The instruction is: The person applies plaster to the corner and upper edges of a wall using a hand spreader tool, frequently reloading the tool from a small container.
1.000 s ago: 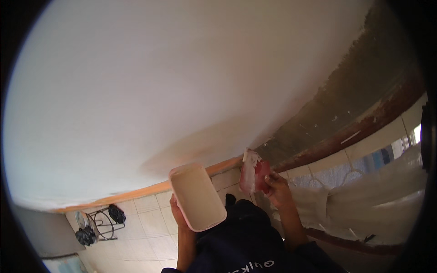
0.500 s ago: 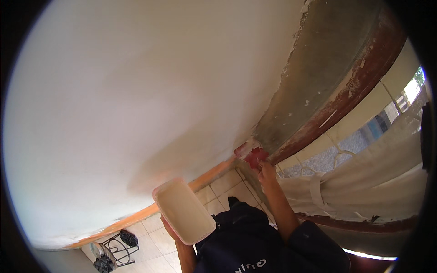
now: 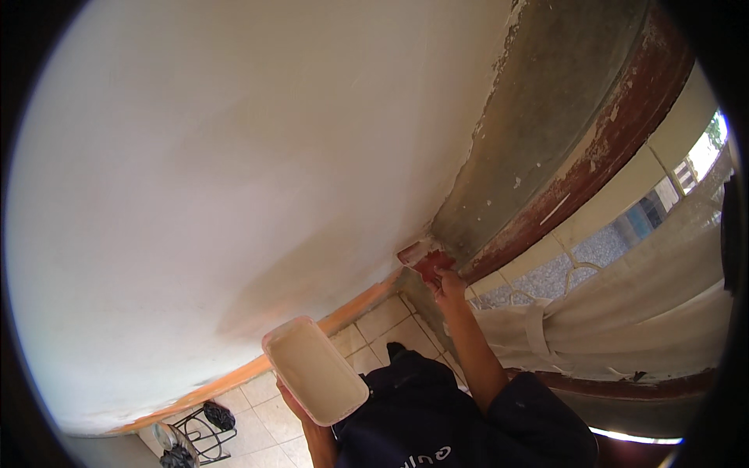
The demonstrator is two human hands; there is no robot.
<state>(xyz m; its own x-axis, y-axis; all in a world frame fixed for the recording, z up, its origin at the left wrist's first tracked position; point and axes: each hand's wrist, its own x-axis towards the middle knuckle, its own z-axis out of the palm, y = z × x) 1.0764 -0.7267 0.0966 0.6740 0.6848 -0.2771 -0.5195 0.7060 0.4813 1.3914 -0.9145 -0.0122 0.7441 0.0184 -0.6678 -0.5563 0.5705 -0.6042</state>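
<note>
My left hand (image 3: 293,402) is closed on a shallow pale tray (image 3: 316,363) with pinkish edges, tilted and with an off-white inside. My right hand (image 3: 446,282) is closed on a flat red scraper (image 3: 433,262) with white paste on it. The scraper is held in the corner where the white wall (image 3: 257,140) meets the rough grey strip (image 3: 554,86) beside the window. Whether its edge touches the surface is hard to tell.
An orange band (image 3: 250,365) runs along the white wall's foot, above the tiled floor (image 3: 261,421). A black metal rack (image 3: 211,441) with dark bags stands at lower left. A red-brown frame (image 3: 585,179) and beige curtain (image 3: 601,320) line the right.
My right hand has moved the red scraper up into the corner and turned it. The view has shifted, showing more of the grey strip. The tray has moved down and left in view.
</note>
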